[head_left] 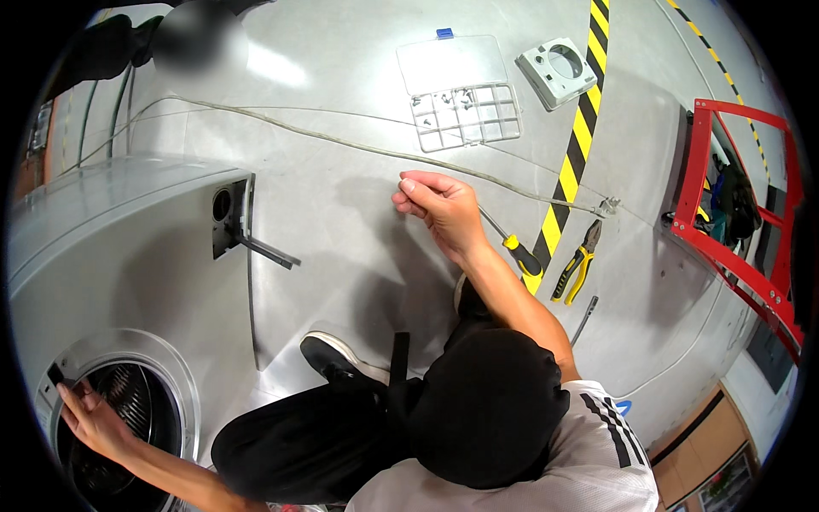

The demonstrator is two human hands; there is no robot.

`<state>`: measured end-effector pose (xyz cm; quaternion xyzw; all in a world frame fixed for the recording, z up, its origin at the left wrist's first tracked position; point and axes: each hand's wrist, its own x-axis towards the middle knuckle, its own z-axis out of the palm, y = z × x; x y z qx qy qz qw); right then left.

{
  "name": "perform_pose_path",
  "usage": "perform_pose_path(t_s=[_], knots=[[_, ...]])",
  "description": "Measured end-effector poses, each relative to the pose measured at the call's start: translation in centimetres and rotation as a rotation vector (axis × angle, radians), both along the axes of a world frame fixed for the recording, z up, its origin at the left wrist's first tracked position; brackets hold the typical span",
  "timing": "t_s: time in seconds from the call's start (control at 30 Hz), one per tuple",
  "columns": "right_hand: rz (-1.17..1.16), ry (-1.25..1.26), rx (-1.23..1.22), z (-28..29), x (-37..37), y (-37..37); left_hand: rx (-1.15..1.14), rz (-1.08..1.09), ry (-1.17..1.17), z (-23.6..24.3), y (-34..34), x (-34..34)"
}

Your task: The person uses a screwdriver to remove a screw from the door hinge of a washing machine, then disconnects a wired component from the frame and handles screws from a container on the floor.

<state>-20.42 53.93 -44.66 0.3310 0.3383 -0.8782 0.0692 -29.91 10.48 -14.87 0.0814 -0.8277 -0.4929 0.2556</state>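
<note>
At the lower left is a grey front-loading washing machine (141,256) with its round drum opening (128,410) uncovered. My left hand (98,422) is at the left rim of that opening, its fingertips closed on a small black part (57,375) there. Over the floor in the middle, my right hand (439,209) is raised with thumb and forefinger pinched together; anything between them is too small to make out. A cavity (226,213) shows in the machine's upper corner, with a dark bar (271,253) sticking out beside it.
A clear compartment box (465,119) with small metal parts lies open on the floor, near a pale square housing (559,72). A screwdriver (522,256), pliers (580,263) and a dark rod (585,319) lie to the right. A cable (341,147) crosses the floor; a red frame (699,171) stands right.
</note>
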Motion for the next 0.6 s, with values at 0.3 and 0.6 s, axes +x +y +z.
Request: perform_pose_path(t_s=[0.3, 0.6], knots=[[-0.038, 0.031, 0.042, -1.0, -0.3, 0.3, -0.019, 0.087, 0.020, 0.0, 0.1, 0.0], [-0.080, 0.063, 0.089, -1.6, -0.4, 0.6, -0.031, 0.030, -0.017, 0.7, -3.6, 0.1]])
